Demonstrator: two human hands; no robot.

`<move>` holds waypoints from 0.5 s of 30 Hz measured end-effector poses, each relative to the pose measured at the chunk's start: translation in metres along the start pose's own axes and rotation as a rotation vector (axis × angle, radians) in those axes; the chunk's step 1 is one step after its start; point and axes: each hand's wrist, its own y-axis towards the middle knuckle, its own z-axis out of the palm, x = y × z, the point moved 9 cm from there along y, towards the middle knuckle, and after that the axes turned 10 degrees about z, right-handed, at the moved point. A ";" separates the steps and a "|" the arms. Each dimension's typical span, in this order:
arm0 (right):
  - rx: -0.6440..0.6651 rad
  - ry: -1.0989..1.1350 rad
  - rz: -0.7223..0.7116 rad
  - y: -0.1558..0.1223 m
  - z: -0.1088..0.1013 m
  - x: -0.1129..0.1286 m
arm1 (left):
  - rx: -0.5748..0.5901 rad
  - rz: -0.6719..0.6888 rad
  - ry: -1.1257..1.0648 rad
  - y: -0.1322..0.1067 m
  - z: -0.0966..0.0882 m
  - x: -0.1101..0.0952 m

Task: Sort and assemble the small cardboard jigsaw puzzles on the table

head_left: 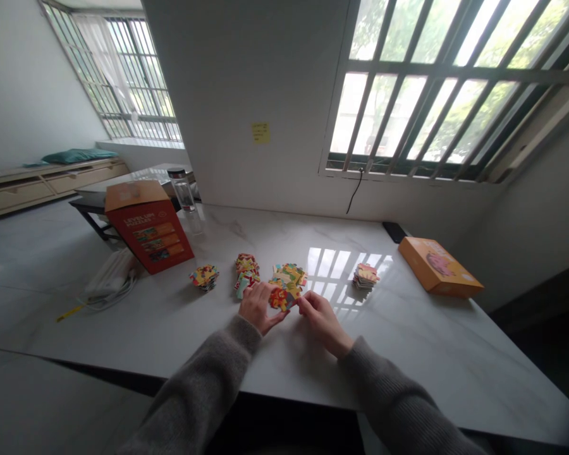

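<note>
My left hand [260, 308] is closed on colourful jigsaw puzzle pieces [281, 299], with a red and orange picture facing up. From the other side, my right hand [323, 321] pinches their right edge between thumb and fingers. Just beyond my hands lies a pile of green and yellow puzzle pieces [290, 274]. Left of it is a stack of red and pale green pieces [246, 272], partly covered by my left hand. Farther left stands another small stack [204, 277], and a neat stack [366, 276] sits to the right.
A red puzzle box [154, 230] stands at the table's left, near a glass bottle [184, 193] and a white power strip [109, 275] with its cable. At the right lie an orange box [439, 266] and a black phone [394, 232]. A wall borders the table's far edge.
</note>
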 end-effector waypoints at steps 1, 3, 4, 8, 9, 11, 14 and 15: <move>0.000 0.002 0.006 -0.001 0.001 -0.001 | 0.005 0.013 -0.009 0.000 0.000 -0.001; -0.002 -0.003 0.010 -0.001 0.000 -0.003 | 0.014 0.034 -0.023 0.001 -0.001 -0.003; 0.003 -0.014 0.008 -0.001 0.000 -0.003 | 0.014 0.041 -0.029 0.001 -0.001 -0.004; -0.006 -0.173 -0.166 -0.006 -0.008 0.017 | -0.002 0.033 -0.084 0.001 -0.004 -0.005; -0.015 -0.242 -0.262 -0.011 -0.010 0.028 | 0.000 0.031 -0.103 0.001 -0.004 -0.006; -0.003 -0.397 -0.458 -0.022 -0.011 0.048 | 0.019 0.042 -0.137 0.001 -0.003 -0.009; 0.071 -0.581 -0.610 -0.034 -0.005 0.059 | 0.062 0.062 -0.171 0.001 0.000 -0.013; 0.096 -0.613 -0.624 -0.036 -0.003 0.059 | 0.074 0.063 -0.176 0.001 0.001 -0.013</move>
